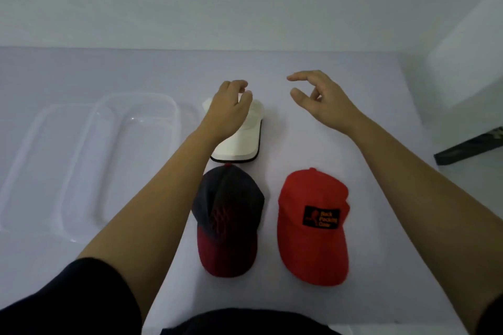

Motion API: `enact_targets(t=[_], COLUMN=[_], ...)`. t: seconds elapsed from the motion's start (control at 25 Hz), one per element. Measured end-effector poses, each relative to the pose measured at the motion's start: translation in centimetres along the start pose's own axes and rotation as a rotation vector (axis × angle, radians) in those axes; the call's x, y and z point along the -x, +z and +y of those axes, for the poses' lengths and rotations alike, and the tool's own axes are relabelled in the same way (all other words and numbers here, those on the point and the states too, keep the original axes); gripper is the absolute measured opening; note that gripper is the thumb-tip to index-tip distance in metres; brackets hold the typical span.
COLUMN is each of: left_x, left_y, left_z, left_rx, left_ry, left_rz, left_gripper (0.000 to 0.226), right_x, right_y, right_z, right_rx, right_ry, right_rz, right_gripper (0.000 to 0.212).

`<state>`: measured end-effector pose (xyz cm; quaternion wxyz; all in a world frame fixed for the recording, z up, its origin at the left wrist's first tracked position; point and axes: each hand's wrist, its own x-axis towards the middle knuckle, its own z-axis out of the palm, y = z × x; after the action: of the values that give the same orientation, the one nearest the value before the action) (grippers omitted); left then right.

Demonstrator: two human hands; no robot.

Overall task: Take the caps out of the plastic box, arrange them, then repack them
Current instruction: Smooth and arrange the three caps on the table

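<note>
Above white fabric cap (239, 144): left hand (227, 111) curled, grip unclear; right hand (324, 100) grip loose, empty; clear plastic box (177, 117) beside.

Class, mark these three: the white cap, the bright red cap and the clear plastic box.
white cap (237, 145), head view, on its brim.
bright red cap (307, 188), head view, on its crown.
clear plastic box (136, 94), head view, on its far rim.

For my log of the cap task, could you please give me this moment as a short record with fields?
caps out: white cap, navy-and-maroon cap, red cap, all on the table
layout: white cap farthest; other two side by side, nearer
plastic box: at left, no caps inside
left hand: curled over white cap's crown; grip unclear
right hand: above the table, holding nothing
</note>
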<state>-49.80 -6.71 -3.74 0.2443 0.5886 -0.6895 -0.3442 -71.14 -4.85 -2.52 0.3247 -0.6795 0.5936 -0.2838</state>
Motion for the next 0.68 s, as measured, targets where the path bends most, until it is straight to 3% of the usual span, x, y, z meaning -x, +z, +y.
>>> enact_targets(t=[0.24, 0.44, 0.56, 0.68], left_x=[6.0, 10.4, 12.5, 13.1], left_y=[7.9, 12.2, 14.2, 15.3], left_z=[0.8, 0.2, 0.4, 0.5], left_rx=[-0.021, 0.035, 0.261, 0.494], left_ry=[-0.049, -0.291, -0.434, -0.488], left_rz=[-0.095, -0.137, -0.173, -0.091], left_gripper=[0.051, 0.051, 0.041, 0.031], right_x=[8.4, 16.4, 18.9, 18.3], right_y=[0.6, 5.1, 7.9, 8.9], right_z=[4.9, 10.0, 10.4, 10.4], right_rx=[-0.074, -0.117, -0.283, -0.338], right_ry=[0.162, 0.621, 0.662, 0.652], right_rz=[0.026, 0.368, 0.338, 0.305], right_gripper=[0.026, 0.037, 0.047, 0.05])
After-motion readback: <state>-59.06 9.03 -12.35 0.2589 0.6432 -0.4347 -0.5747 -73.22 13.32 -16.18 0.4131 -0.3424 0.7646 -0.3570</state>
